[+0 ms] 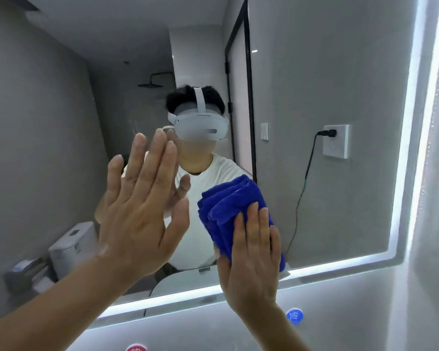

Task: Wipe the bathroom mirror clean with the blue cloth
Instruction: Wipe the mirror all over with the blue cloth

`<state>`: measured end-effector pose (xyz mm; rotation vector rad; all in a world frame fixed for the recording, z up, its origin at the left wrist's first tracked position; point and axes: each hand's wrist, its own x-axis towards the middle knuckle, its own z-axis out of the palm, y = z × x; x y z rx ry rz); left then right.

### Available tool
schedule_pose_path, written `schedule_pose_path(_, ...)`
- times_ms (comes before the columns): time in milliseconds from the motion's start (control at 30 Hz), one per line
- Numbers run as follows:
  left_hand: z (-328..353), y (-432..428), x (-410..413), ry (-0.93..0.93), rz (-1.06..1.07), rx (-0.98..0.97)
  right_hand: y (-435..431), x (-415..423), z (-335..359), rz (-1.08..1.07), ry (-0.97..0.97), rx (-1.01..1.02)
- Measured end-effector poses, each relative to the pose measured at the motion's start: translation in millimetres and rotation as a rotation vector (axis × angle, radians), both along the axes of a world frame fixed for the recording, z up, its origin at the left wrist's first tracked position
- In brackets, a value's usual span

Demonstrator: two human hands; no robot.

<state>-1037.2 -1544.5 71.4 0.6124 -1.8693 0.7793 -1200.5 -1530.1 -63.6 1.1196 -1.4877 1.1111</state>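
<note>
The bathroom mirror [314,84] fills most of the view, framed by a lit white strip along its bottom and right edges. A folded blue cloth [228,206] lies against the glass in the lower middle. My right hand [251,252] presses it flat with straight fingers, palm over the cloth's lower part. My left hand [140,206] is held up flat just left of the cloth, fingers straight and together, close to or touching the glass; its reflection shows right behind it.
The mirror reflects a person wearing a white headset, a dark-framed door, a shower head, a toilet and a wall socket with a black cable. Below the mirror, the wall carries a blue round sticker [294,316] and a red round sticker [136,347].
</note>
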Motion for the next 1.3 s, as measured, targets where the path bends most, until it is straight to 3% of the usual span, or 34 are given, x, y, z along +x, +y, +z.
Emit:
schedule_pose_path(633,6,50,-155,-0.104,-0.028,0.007,67,-199,28,0.066,-0.246,-0.127)
schedule_pose_path(767,7,52,-167,-0.108,-0.039,-0.013,74,-229,31,-0.027,-0.312,-0.118)
schedule_pose_path(933,4,53,-174,-0.121,-0.041,-0.017,80,-243,26,-0.124,-0.314,-0.050)
schedule_pose_path(1300,-10,45,-148,-0.153,-0.095,-0.044,75,-239,-47,0.072,-0.391,-0.150)
